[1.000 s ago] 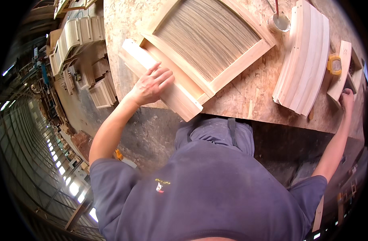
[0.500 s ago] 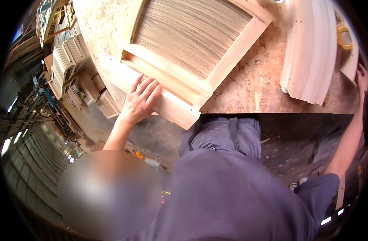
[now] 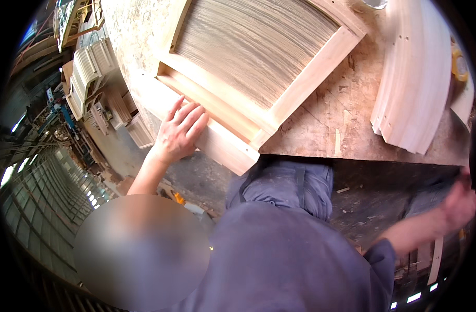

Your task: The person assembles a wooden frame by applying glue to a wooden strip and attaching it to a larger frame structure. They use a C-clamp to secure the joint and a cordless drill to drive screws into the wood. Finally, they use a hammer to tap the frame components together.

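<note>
A pale wooden frame [image 3: 313, 70] with a grey-brown grained panel [image 3: 248, 44] lies on the workbench. Along its near-left end runs a pale wooden board [image 3: 230, 151], with a narrow open slot [image 3: 212, 106] between it and the frame's cross rail. My left hand [image 3: 176, 132] lies over this board, its fingers bent across the top edge toward the slot; the thumb is hidden. Far to the right, my right hand [image 3: 459, 203] is smeared by motion beside the bench edge. Whether it holds anything does not show.
Long pale wooden strips [image 3: 409, 83] are stacked on the right of the chipboard bench top [image 3: 326, 127]. A yellow-rimmed tape measure [image 3: 460, 65] sits beyond them. Stacked panels [image 3: 95, 65] stand at the far left. An orange-handled tool [image 3: 179, 198] is low, below the bench.
My right hand has come back from the far right of the bench toward my body. My left hand stays on the board. The view has shifted slightly.
</note>
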Motion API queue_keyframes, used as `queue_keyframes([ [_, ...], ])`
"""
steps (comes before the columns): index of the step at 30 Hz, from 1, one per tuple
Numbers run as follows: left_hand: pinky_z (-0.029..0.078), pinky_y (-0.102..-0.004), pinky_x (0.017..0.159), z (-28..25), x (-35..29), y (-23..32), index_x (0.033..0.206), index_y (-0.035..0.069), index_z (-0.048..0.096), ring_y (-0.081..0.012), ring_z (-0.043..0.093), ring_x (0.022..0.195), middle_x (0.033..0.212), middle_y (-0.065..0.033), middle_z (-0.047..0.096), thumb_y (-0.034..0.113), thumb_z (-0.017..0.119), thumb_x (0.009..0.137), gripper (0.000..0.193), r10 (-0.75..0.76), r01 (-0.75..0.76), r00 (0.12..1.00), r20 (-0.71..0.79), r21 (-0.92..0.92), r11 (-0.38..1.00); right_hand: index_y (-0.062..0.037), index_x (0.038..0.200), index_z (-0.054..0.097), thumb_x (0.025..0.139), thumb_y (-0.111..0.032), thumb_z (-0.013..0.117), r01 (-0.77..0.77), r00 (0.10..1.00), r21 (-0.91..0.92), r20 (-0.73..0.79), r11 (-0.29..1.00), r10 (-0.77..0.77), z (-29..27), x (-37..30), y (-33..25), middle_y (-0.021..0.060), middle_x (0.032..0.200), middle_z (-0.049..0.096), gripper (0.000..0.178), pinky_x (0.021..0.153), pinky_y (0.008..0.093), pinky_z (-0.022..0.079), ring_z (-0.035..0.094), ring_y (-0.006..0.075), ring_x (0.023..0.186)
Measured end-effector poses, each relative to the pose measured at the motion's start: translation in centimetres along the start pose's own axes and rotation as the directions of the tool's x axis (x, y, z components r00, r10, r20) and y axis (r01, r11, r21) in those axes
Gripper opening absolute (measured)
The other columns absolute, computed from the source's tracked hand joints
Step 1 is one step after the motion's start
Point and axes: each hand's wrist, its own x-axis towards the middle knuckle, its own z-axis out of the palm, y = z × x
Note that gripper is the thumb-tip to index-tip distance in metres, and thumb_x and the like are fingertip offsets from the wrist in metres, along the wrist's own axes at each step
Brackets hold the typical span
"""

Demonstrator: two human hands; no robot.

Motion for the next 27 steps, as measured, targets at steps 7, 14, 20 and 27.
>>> queue_keyframes([
  [7, 0.031, -0.0515, 0.120, 0.0, -0.6, -0.1, 0.124, 0.007, 0.056, -0.0277, 0.054, 0.126, 0.125, -0.0099, 0.060, 0.003, 0.070, 0.069, 0.057, 0.037, -0.036, 0.996, -0.082, 0.007, 0.999, 0.0013, 0.099, 0.074, 0.089, 0.000, 0.073, -0.630, 0.438, -0.167, 0.730, 0.759, 0.524, 14.5, -23.0, 9.3, 0.0071, 0.084, 0.073, 0.010, 0.066, 0.0239, 0.054, 0.066, 0.0110, 0.073],
  [14, 0.031, -0.0528, 0.119, 0.8, -1.6, -0.7, 0.125, 0.004, 0.054, -0.0302, 0.054, 0.126, 0.126, -0.0120, 0.059, 0.001, 0.071, 0.062, 0.065, 0.055, -0.061, 0.992, -0.111, -0.045, 0.997, 0.0038, 0.100, 0.075, 0.089, -0.004, 0.074, -0.533, 0.453, -0.184, 0.763, 0.826, 0.462, 16.1, -28.8, 10.5, 0.0065, 0.085, 0.074, 0.013, 0.069, 0.0236, 0.052, 0.064, 0.0096, 0.073],
  [20, 0.032, -0.0509, 0.119, 1.1, -1.9, -1.0, 0.125, 0.005, 0.054, -0.0310, 0.054, 0.125, 0.126, -0.0127, 0.059, 0.001, 0.072, 0.059, 0.069, 0.068, -0.076, 0.987, -0.148, -0.051, 0.996, 0.0031, 0.099, 0.076, 0.088, -0.005, 0.076, -0.388, 0.532, -0.221, 0.739, 0.895, 0.413, 15.4, -30.7, 10.2, 0.0066, 0.089, 0.075, 0.014, 0.079, 0.0250, 0.052, 0.067, 0.0101, 0.083],
  [27, 0.031, -0.0494, 0.120, 1.1, -2.0, -1.0, 0.126, 0.005, 0.054, -0.0311, 0.053, 0.126, 0.125, -0.0124, 0.059, 0.002, 0.074, 0.056, 0.073, 0.078, -0.089, 0.984, -0.158, -0.063, 0.994, 0.0001, 0.094, 0.078, 0.086, -0.005, 0.076, 0.053, 0.672, -0.211, 0.731, 0.976, 0.121, 15.0, -32.6, 9.8, 0.0083, 0.094, 0.072, 0.010, 0.076, 0.0281, 0.053, 0.067, 0.0154, 0.083],
])
